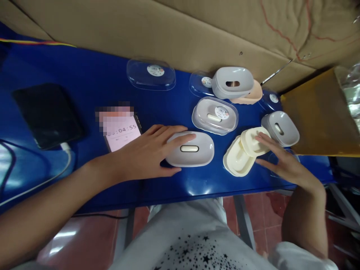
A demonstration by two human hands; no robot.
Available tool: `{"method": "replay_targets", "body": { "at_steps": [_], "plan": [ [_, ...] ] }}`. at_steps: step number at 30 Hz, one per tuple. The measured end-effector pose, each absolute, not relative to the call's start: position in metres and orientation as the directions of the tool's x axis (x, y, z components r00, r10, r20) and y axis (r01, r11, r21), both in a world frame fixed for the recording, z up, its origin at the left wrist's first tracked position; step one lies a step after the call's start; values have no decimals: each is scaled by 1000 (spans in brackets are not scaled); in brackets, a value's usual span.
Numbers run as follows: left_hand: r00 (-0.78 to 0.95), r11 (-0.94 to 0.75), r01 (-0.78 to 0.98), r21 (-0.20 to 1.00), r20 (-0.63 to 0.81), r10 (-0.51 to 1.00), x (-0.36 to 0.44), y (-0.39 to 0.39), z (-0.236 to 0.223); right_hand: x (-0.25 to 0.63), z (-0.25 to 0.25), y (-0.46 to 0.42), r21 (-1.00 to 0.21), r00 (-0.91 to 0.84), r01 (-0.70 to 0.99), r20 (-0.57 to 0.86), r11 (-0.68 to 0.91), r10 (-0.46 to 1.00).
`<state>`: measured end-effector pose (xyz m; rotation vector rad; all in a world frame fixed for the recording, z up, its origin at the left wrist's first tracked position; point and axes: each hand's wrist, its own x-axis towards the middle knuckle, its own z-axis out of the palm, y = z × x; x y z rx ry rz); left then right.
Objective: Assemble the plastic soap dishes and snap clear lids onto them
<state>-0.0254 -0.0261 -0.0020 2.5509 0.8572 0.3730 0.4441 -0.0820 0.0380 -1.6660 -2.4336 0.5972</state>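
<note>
A grey oval soap dish (202, 152) with a cream bar in its middle lies on the blue table. My left hand (157, 150) spreads over its left end, the index finger lying straight across the top and the thumb by the near edge. To the right, my right hand (284, 165) has fingertips and thumb at a smaller cream soap dish part (250, 140). That part rests tilted over the edge of a cream oval tray (237, 161). Behind them stands a grey soap dish under a clear lid (201, 112) with a round sticker.
Farther back are a grey oval shell (221, 84) on a peach part (250, 98), and a clear cover (135, 77). Another grey dish (289, 129) stands by a brown box (317, 116). Left are a phone showing a timer (120, 137) and a black device (47, 112) with a white cable.
</note>
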Motion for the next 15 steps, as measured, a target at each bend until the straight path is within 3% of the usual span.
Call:
{"method": "replay_targets", "body": {
  "at_steps": [5, 9, 12, 15],
  "plan": [
    [768, -693, 514, 506, 88, 634, -27, -21, -4, 432, 21, -59, -423, -342, 840, 77, 341, 937],
    [769, -694, 518, 499, 82, 633, -27, -21, -3, 416, 20, -66, -314, -229, 900, 252, 303, 940],
    [773, -701, 520, 488, 80, 630, -27, -22, -3, 429, 27, -93, -260, -182, 932, 269, 253, 946],
    [777, -712, 517, 475, 89, 623, -26, -23, -4, 460, 25, -135, -219, -38, 971, 263, 98, 964]
  ]
}}
